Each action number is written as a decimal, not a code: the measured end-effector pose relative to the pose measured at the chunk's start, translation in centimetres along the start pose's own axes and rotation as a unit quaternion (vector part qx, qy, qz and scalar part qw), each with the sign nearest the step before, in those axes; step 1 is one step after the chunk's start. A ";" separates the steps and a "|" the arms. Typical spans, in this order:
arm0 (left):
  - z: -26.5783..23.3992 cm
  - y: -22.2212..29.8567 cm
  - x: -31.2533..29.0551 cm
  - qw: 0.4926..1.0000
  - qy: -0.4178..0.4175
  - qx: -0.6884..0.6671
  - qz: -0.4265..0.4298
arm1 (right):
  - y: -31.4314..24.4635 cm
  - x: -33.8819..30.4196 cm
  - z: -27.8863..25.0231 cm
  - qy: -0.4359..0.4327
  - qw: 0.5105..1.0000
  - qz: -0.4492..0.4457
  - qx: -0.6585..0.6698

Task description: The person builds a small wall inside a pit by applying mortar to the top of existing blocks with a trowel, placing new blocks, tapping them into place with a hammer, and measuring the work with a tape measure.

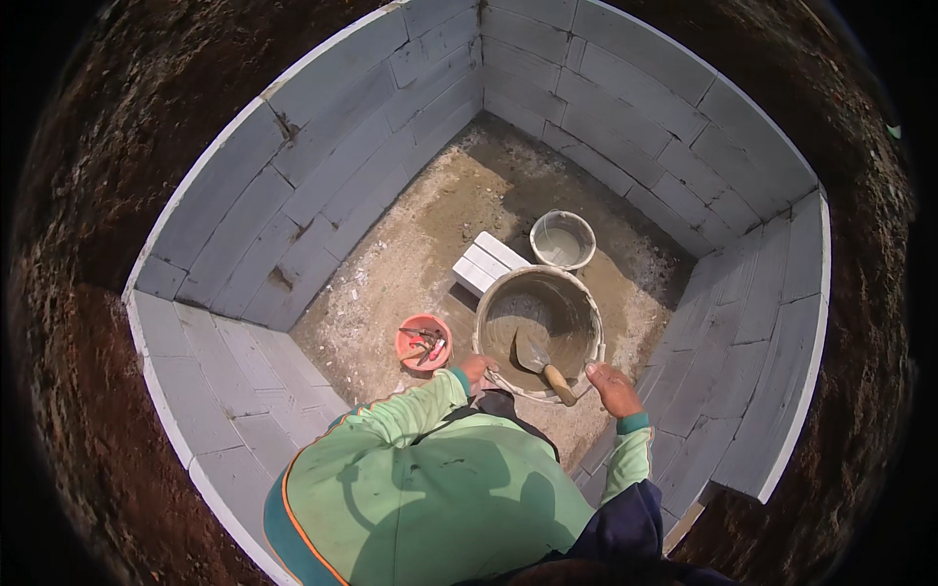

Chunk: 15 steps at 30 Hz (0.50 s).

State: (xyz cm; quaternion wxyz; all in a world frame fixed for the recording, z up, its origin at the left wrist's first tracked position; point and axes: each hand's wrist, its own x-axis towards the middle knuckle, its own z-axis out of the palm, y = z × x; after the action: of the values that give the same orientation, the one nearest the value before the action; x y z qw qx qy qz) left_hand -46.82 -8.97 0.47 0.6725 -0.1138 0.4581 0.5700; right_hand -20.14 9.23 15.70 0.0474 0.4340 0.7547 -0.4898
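A large round bucket (483, 332) with grey mortar inside stands on the ground in front of me. My left hand (476, 370) is closed at its near left rim, the fingers partly hidden by the sleeve. On the near right, my right hand (615, 390) is closed at the rim too, thumb and fingers at the edge. Inside the bucket rests a trowel (531, 353), its blade on the mortar. The wooden handle leans out over the near rim between my hands, touched by neither.
Grey block walls (322, 146) enclose the space, with brown soil (78, 410) outside. A smaller bucket (563, 240) holding greyish liquid and a white block stack (489, 262) stand beyond the large bucket. To its left sits an orange-red bucket (423, 326) with hand tools.
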 end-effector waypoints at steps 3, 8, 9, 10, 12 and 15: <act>-5.3 1.2 1.6 0.994 -0.022 -0.094 0.053 | -9.9 7.0 -2.8 -0.111 0.979 -0.095 0.141; -14.1 4.3 0.3 0.977 0.045 -0.199 0.054 | -30.7 16.2 -3.2 -0.173 0.950 -0.261 -0.002; -16.0 4.7 -0.4 0.971 0.057 -0.224 0.061 | -33.9 16.2 -3.9 -0.173 0.951 -0.253 -0.032; -17.3 5.4 -0.9 0.967 0.071 -0.234 0.071 | -34.6 17.5 -4.1 -0.150 0.950 -0.271 -0.024; -19.9 6.1 -1.9 0.957 0.114 -0.248 0.098 | -32.9 19.8 -5.5 -0.132 0.954 -0.270 -0.027; -23.1 6.6 -3.5 0.942 0.174 -0.251 0.138 | -25.1 22.5 -7.6 -0.173 0.971 -0.159 -0.036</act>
State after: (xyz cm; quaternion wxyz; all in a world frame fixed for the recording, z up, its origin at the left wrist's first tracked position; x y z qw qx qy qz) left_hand -63.53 -24.71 -7.28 0.4468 -0.3124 0.4210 0.7250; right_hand -49.00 25.26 25.97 0.1144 0.2155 0.8114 -0.5312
